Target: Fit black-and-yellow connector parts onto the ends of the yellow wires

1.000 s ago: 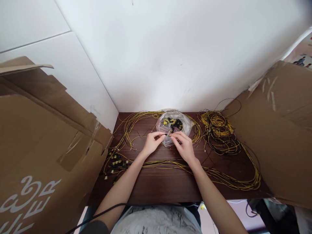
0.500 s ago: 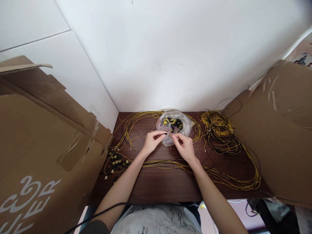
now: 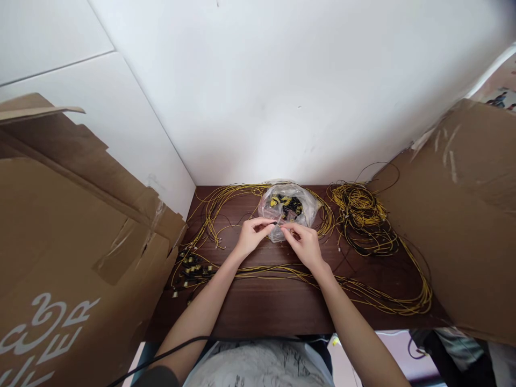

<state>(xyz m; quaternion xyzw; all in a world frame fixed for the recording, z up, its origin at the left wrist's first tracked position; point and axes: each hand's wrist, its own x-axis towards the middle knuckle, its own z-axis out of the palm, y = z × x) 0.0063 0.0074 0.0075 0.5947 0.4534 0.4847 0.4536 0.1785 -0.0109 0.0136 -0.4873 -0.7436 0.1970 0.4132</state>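
My left hand (image 3: pixel 253 235) pinches a small black piece (image 3: pixel 274 223) between thumb and fingertips; its exact kind is too small to make out. Close beside it, my right hand (image 3: pixel 302 242) is closed in a pinch, with what looks like a thin wire end mostly hidden in the fingers. Both hands are over the front rim of a clear plastic bag (image 3: pixel 309 207). Inside the bag lie several black and yellow parts (image 3: pixel 290 204). Yellow and black wires (image 3: pixel 278 270) run across the table beneath my forearms.
A tangled heap of yellow and black wires (image 3: pixel 358 207) lies at the right. Several black and brass-coloured connectors (image 3: pixel 193 269) sit at the left. Cardboard boxes (image 3: pixel 80 231) flank the brown table (image 3: pixel 274 312) on both sides, and a white wall (image 3: pixel 282 97) stands behind it.
My right hand has shifted slightly left, bringing its fingertips closer to the black piece in my left hand. The left hand stays almost in place.
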